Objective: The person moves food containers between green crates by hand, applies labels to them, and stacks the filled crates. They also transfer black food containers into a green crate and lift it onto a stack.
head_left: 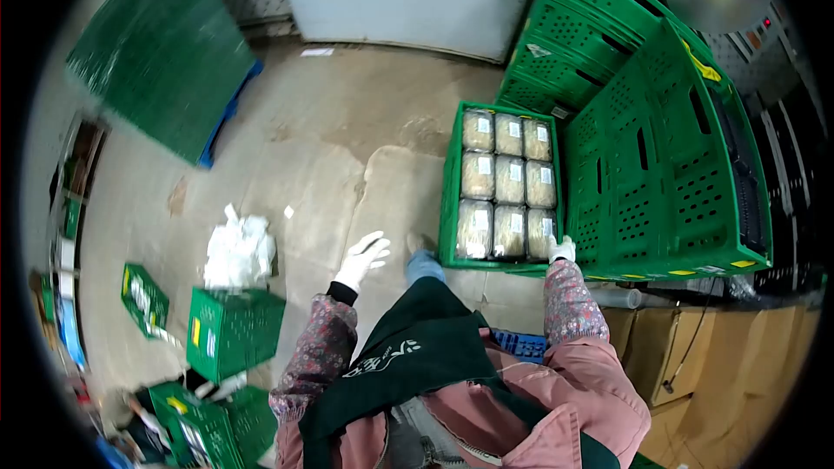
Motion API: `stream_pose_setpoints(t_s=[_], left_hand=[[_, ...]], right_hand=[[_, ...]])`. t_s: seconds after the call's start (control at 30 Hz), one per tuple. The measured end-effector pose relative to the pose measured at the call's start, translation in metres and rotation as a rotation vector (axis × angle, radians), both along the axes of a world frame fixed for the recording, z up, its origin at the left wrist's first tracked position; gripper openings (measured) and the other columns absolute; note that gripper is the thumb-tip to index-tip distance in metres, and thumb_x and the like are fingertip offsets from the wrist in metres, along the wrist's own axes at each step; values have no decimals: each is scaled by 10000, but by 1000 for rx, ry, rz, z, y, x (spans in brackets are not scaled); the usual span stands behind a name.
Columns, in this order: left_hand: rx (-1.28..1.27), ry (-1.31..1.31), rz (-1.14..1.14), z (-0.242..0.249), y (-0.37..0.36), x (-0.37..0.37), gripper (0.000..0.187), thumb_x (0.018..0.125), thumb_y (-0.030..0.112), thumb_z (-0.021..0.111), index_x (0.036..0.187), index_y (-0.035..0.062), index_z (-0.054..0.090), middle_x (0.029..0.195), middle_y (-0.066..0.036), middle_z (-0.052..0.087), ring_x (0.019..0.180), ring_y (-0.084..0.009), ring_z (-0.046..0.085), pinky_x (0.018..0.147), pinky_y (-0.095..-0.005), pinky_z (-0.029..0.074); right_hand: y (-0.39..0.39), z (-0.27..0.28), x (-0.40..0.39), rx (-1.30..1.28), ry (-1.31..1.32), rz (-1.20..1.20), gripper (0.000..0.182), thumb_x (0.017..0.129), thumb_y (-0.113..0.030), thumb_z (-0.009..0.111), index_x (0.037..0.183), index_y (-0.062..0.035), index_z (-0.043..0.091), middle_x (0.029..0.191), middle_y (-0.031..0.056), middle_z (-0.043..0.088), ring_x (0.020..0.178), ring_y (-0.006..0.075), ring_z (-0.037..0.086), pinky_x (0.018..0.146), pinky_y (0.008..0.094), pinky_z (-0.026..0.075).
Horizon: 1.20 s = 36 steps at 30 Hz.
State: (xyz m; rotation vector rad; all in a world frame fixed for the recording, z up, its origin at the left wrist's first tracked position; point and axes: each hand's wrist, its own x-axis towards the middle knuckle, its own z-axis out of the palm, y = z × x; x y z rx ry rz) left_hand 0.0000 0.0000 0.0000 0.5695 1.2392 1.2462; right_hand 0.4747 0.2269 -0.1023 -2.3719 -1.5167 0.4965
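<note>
Stained grey floor [313,200] spreads ahead. Right of centre sits a green crate [450,200] of clear-topped packs [510,181], fitted snugly, apparently so nothing shifts. The right hand [562,249] meets its near right corner; whether it grips or merely rests, I cannot tell. The left hand [364,261] hangs apart, fingers spread, perhaps for balance. Beyond stand stacked crates [565,48].

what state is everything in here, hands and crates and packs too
left hand: gloved, open, holding nothing
right hand: gloved, at the crate's near right corner; grip unclear
crate: open-topped, loaded
packs: filled, labelled, in three rows of three
upper-right green crates: stacked
white bundle: crumpled, heaped
dark apron: worn
</note>
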Motion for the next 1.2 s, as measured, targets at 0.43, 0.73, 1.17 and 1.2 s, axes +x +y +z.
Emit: stream_pose_setpoints(t_s=[0.43,0.73,1.17,1.2], left_hand=[[-159,688,-115,-265,534,99,620,829,402,575,1197,-83,456,1092,-287,560,1046,-390,531,890,-379,423],[-136,432,-67,-261,492,50,322,873,257,547,1023,-28,541,888,-189,637,810,-331,611,715,-366,463],[-660,-143,-99,-134,506,-46,389,901,342,536,1162,56,502,1019,-57,587,873,-198,569,689,-366,495],[-625,-223,-46,-134,493,-80,397,907,366,517,1163,62,502,1047,-52,573,886,-207,566,710,-397,496]], right_hand=[[385,-115,-6,-106,-149,-250,732,861,-625,296,1253,-35,481,1238,204,507,1124,347,497,928,418,411],[353,-65,-30,17,-71,-119,831,829,-677,321,1060,79,577,1060,293,564,1055,422,502,900,439,399],[442,49,-169,143,74,-43,594,819,-575,505,957,-10,626,915,234,619,888,378,576,780,408,430],[466,69,-226,140,69,52,568,818,-577,497,950,-40,631,922,206,627,899,359,580,780,403,432]])
